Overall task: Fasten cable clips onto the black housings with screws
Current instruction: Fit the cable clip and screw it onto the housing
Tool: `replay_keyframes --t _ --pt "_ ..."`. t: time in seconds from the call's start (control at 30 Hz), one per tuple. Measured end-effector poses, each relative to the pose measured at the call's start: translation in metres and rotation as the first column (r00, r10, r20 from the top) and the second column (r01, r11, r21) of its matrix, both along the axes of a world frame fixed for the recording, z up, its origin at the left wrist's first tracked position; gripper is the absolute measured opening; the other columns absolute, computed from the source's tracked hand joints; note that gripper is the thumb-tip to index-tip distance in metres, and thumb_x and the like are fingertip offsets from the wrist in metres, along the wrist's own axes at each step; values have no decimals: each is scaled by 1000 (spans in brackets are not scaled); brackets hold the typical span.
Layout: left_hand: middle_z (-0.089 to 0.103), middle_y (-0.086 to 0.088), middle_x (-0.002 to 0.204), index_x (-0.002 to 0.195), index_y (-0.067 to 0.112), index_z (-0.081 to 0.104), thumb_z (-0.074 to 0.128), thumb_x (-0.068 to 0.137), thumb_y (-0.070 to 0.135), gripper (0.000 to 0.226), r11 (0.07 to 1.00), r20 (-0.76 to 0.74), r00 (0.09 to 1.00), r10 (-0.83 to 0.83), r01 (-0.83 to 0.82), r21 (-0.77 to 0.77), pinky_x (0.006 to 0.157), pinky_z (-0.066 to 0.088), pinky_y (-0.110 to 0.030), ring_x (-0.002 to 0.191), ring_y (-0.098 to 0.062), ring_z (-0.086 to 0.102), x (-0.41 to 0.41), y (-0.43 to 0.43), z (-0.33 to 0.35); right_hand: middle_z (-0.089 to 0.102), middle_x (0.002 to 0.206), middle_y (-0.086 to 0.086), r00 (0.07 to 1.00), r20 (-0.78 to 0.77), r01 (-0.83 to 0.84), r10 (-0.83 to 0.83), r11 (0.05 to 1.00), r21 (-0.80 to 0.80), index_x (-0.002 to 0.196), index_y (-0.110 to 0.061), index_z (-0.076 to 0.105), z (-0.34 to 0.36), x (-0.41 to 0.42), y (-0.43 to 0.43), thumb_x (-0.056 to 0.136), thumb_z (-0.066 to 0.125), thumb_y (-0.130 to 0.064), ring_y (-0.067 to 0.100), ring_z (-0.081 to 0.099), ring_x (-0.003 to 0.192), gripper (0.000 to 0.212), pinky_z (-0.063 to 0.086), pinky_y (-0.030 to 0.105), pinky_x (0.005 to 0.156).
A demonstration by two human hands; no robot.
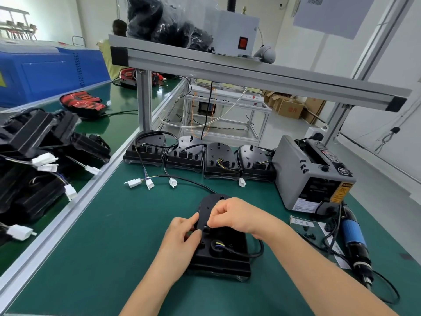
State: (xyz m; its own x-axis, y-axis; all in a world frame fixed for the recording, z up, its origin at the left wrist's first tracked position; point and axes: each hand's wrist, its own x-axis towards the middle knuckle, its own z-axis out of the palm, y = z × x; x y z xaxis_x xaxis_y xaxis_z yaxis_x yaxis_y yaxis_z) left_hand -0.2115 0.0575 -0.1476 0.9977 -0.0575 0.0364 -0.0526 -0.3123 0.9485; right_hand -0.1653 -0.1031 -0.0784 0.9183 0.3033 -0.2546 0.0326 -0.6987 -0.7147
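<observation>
Where the work lies: black housing (pixel 224 254) flat on the green mat (pixel 114 247), near the front edge, its cable (pixel 251 254) looping out to the right.
Left hand (pixel 180 236): forearm reaches in from below; curled fingers and thumb grip the housing's left edge.
Right hand (pixel 232 215): wrist bent inward over the housing's middle; fingertips pinch a small dark piece (pixel 206 227), too small to identify.
Behind: row of four housings (pixel 200 156), well apart.
Right side: electric screwdriver (pixel 355 242) lying on the mat.
</observation>
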Motion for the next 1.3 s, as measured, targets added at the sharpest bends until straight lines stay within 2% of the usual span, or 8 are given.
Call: replay_keyframes --t 0.13,0.37,0.5,0.6,0.67,0.97,1.13,1.3 --pt "46 7 101 138 28 46 49 97 17 43 1000 10 1000 -4 4 -6 71 33 1 93 -7 51 1 -1 -2 57 77 -11 996 85 10 -8 1000 -30 54 -28 58 -7 3 2 79 71 -23 8 51 69 28 41 25 69" --pt "46 8 101 138 27 47 50 96 17 43 1000 24 1000 7 -6 -28 71 34 0 93 -9 52 2 -1 -5 57 72 -12 986 164 29 -18 997 -65 54 -24 57 -15 5 2 79 68 -20 8 50 64 28 43 25 64" --pt "46 8 101 138 28 47 50 96 17 44 999 27 1000 0 1 -35 73 35 -1 96 -11 52 2 0 -7 63 79 11 981 195 18 2 994 -104 59 -12 61 -16 5 3 80 66 -19 12 48 67 23 46 31 68" --pt "46 8 101 138 28 46 51 96 17 44 999 28 1000 1 0 -35 73 35 -1 96 -11 52 3 0 -7 60 79 -5 977 212 29 -5 993 -111 57 -21 58 -16 6 4 81 67 -20 10 49 82 25 45 32 78" --pt "46 8 101 138 28 46 50 96 18 44 999 27 1000 -1 2 -34 73 35 -1 96 -11 52 3 0 -8 57 78 -9 978 210 38 -14 993 -113 56 -23 57 -15 6 4 81 66 -20 9 49 84 27 47 32 79" --pt "45 7 103 138 29 46 50 96 17 44 999 20 1000 -14 15 -29 74 35 -2 98 -12 51 2 0 -7 57 72 -9 981 194 47 -16 987 -155 57 -25 56 -13 4 6 82 65 -20 13 46 87 27 37 25 71" --pt "45 8 103 138 30 46 50 96 18 44 1000 14 1000 -20 20 -22 79 36 -7 100 -12 51 2 0 -7 58 74 -9 979 205 53 -17 984 -170 54 -26 56 -12 3 8 81 65 -19 14 47 91 29 44 29 77" --pt "44 9 102 139 30 45 49 97 18 44 1000 17 1000 -24 25 -12 74 34 -2 98 -11 50 2 1 -6 57 74 -8 974 226 58 -11 977 -204 53 -27 54 -13 3 9 81 65 -21 16 47 90 31 42 28 76"
